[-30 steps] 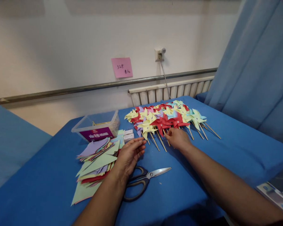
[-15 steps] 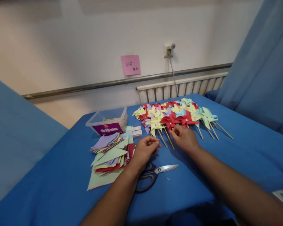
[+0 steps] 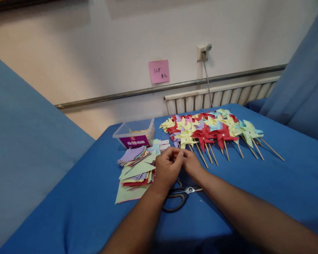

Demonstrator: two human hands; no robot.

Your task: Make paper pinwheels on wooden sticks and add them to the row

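My left hand (image 3: 167, 168) and my right hand (image 3: 190, 163) meet fingertip to fingertip over the blue table (image 3: 254, 183), just in front of me. Both sets of fingers are curled in and pinched close together. Whatever sits between them is too small and too hidden to make out, so I cannot say whether either hand grips anything.

The nearest things to my fingertips are the paper pinwheels (image 3: 209, 128). They lie in an overlapping spread of yellow, red, purple and pale blue, just beyond my hands and stretching away to my right. Their wooden sticks (image 3: 210, 153) all point back toward me, slanting down and to the right, so the stick ends are the closest part. The closest one, a yellow pinwheel (image 3: 184, 137), lies right above my joined fingertips, nearly touching them. My right hand sits on the pinwheel side.

To the left of my left hand, just beside it, is a fanned stack of coloured paper triangles (image 3: 135, 169). Beyond that stack stands a clear plastic box (image 3: 135, 134) with a purple label. Black-handled scissors (image 3: 180, 195) lie under my wrists, blades pointing right. A pink note (image 3: 159, 71) is stuck on the wall behind.
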